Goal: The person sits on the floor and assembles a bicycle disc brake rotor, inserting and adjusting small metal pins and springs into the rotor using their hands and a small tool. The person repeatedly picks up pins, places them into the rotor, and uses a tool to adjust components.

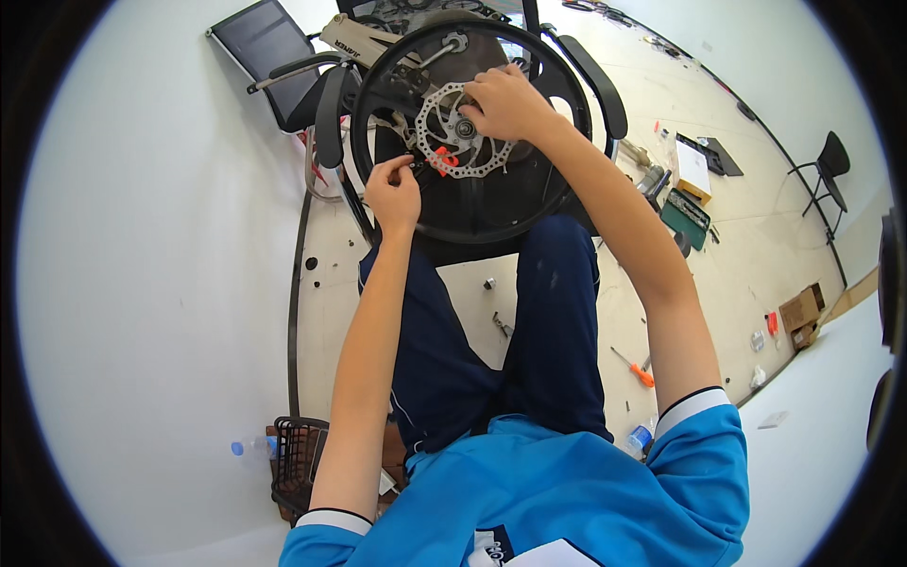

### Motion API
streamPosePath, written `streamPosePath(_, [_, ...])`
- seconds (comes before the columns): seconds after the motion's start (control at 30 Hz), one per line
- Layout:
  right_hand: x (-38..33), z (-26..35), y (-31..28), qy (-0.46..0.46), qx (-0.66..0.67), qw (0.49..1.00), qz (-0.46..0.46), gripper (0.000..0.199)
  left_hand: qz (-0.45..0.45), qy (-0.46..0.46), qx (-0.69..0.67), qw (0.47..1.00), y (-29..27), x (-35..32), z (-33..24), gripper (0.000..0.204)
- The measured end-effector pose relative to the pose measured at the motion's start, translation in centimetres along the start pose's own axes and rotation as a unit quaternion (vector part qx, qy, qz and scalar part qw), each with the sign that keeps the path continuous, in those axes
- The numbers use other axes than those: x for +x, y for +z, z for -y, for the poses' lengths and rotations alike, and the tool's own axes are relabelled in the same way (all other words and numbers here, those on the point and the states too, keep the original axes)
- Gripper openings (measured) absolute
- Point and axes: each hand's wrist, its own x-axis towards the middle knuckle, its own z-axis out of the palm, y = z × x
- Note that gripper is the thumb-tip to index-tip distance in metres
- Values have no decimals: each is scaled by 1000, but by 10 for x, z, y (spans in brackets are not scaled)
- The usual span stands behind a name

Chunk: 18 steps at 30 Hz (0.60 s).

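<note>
A black spoked wheel (pixel 472 227) lies on a black-armed chair in front of my knees. A silver brake disc (pixel 487 163) with holes sits at its middle, around the hub (pixel 464 128). My right hand (pixel 510 102) is closed over the disc's upper right part, thumb near the hub. My left hand (pixel 392 194) is at the wheel's left side, thumb and fingers pinched together; whatever small thing they hold is too small to make out. Next to those fingertips, an orange-red piece (pixel 443 162) shows at the disc's lower left edge.
Behind the wheel is a light bike frame (pixel 364 42) with a crank. A mesh-backed chair (pixel 260 47) stands at the far left. On the floor lie a green toolbox (pixel 686 219), an orange-handled screwdriver (pixel 642 376) and small parts. A black basket (pixel 299 458) is at lower left.
</note>
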Motion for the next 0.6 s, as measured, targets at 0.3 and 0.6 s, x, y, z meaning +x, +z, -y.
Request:
streamPosePath(0.3, [11, -2, 13, 47, 133, 988, 55, 24, 19, -18, 1, 1000, -11, 9, 10, 13])
streamPosePath(0.6, [10, -5, 13, 31, 146, 988, 36, 24, 93, -22, 6, 995, -17, 7, 11, 15])
